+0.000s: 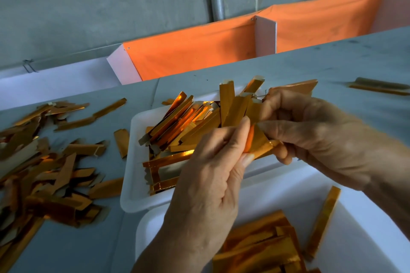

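My left hand (213, 184) and my right hand (317, 131) meet above a white tray (133, 175) and both pinch the same gold foil card piece (259, 142). The left thumb and forefinger grip its near end, and the right hand's fingers curl round its far side. A second gold strip (297, 87) sticks out behind the right hand's knuckles. The tray holds several gold foil strips (177, 126), some standing on end.
A loose heap of gold strips (44, 166) covers the grey table at the left. A second white tray (355, 224) with gold strips lies at the near right. One strip (379, 86) lies at the far right. An orange-lined trough (199, 49) runs behind the table.
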Available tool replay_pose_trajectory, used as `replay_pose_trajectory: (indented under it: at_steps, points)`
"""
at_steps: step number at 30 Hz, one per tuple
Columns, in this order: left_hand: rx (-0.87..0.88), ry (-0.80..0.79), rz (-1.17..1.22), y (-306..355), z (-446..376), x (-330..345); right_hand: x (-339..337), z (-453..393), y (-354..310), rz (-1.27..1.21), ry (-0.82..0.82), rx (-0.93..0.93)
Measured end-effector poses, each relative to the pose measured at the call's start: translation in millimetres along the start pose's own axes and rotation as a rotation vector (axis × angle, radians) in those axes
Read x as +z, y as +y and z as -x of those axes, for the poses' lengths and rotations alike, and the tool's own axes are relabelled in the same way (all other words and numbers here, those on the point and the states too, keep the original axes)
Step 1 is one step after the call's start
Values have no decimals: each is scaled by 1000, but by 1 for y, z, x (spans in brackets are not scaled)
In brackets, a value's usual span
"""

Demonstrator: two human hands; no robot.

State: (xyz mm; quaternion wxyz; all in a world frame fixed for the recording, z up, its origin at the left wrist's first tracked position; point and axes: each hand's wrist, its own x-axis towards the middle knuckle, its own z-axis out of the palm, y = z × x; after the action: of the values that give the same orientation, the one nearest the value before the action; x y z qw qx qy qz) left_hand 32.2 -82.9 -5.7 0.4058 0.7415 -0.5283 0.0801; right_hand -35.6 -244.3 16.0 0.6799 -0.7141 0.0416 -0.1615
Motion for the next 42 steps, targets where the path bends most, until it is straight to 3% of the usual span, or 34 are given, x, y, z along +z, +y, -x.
replay_pose_trajectory:
  at_steps: [7,18,23,31,37,42]
  points:
    - [-32,84,87,-4,1,1,-13,0,0,-297,-191,82]
    - [-2,139,122,-5,1,0,-11,0,-1,-162,-224,-9]
    - [-38,152,241,-8,3,1,-11,1,0,-314,-293,94]
    - [3,148,157,-8,2,0,-5,1,-1,-224,-192,103]
    - [-13,140,57,-12,2,0,-2,1,5,0,-127,79]
    - [-33,144,46,-12,3,-2,-11,-2,4,-315,-218,170]
